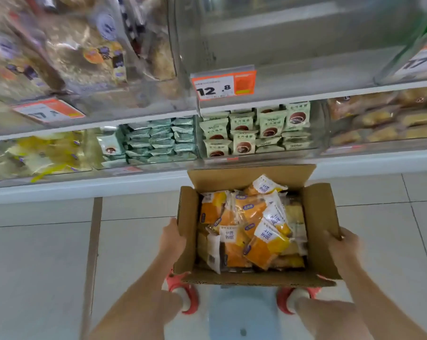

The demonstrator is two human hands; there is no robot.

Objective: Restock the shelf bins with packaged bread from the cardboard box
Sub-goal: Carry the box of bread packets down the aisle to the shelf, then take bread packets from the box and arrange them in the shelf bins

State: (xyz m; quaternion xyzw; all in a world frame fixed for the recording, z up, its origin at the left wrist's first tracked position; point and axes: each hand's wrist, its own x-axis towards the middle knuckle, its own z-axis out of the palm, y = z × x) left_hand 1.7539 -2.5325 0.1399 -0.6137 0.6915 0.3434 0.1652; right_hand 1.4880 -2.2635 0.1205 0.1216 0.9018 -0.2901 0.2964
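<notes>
The cardboard box (254,278) is held low in front of the shelf, flaps open, w/ a hand on each side. Left hand (172,238) grips the left flap, fingers curled over its edge; right hand (343,246) does the same on the right flap. Inside the box lies a loose heap of orange-and-white bread packets (250,229), overlapping at all angles, none out yet.

Straight ahead, the clear shelf bin (305,55) at center-right of the upper row shows no stock (an orange price tag (223,82) reading 12.8 hangs on its front). To its left, a bin of bagged bread (80,47), blurred. On the lower row: yellow packets (43,153) far left, stacked green packets (156,139) next, pale green packs w/ a brown round picture (256,130) in the middle, golden buns (384,119) at right.

Below the box, red shoes (190,299) on the pale tiled floor (40,253).
</notes>
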